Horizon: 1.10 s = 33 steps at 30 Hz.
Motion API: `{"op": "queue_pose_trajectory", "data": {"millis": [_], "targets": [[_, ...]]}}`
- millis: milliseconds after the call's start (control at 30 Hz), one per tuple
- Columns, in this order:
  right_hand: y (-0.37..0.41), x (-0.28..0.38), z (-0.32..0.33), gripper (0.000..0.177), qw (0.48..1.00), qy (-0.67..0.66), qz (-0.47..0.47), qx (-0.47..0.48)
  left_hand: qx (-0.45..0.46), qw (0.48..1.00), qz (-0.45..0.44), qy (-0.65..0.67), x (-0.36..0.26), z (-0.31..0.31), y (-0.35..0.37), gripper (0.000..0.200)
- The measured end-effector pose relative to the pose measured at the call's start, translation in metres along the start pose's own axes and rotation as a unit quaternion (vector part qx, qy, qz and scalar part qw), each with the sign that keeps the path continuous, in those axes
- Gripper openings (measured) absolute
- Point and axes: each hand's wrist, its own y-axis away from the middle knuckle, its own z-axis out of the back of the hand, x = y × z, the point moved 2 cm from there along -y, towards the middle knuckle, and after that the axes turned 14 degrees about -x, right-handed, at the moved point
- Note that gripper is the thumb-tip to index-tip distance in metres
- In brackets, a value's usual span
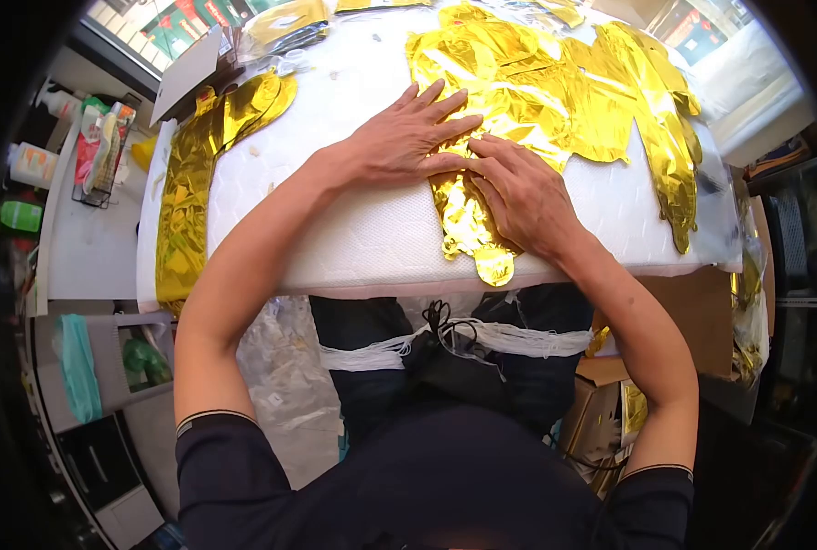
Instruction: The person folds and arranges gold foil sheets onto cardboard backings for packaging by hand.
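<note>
A flat gold foil balloon (468,215) lies wrinkled on the white padded tabletop (335,234), its rounded tab hanging at the front edge. My left hand (408,137) rests on its upper left part, fingers spread and partly over the tabletop. Beside it, my right hand (529,197) lies on the foil with fingers stretched toward the left hand and slightly bent. The two hands meet near the left thumb. Beyond them spreads a heap of more gold foil (518,82). What lies under the palms is hidden.
Another gold foil piece (186,211) drapes along the table's left side, and one more (669,174) lies at the right. A bundle of white strings (537,339) crosses my lap. A cardboard box (592,412) stands below right; a shelf with bottles (37,165) is at left.
</note>
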Motion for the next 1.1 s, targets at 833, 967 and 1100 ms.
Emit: {"op": "queue_pose_trajectory", "data": {"millis": [833,967,1100], "targets": [[0.004,-0.002,-0.003,0.018,1.0,-0.008,0.003,-0.02,0.086,0.996,0.001,-0.008,-0.01,0.02,0.02,0.11],[0.004,-0.001,-0.003,0.018,1.0,-0.008,-0.004,-0.021,0.09,0.996,0.005,0.0,-0.011,0.021,0.022,0.114],[0.002,-0.001,0.001,0.02,0.999,-0.028,-0.034,0.004,0.102,0.995,0.004,-0.007,-0.012,0.025,0.018,0.116]]}}
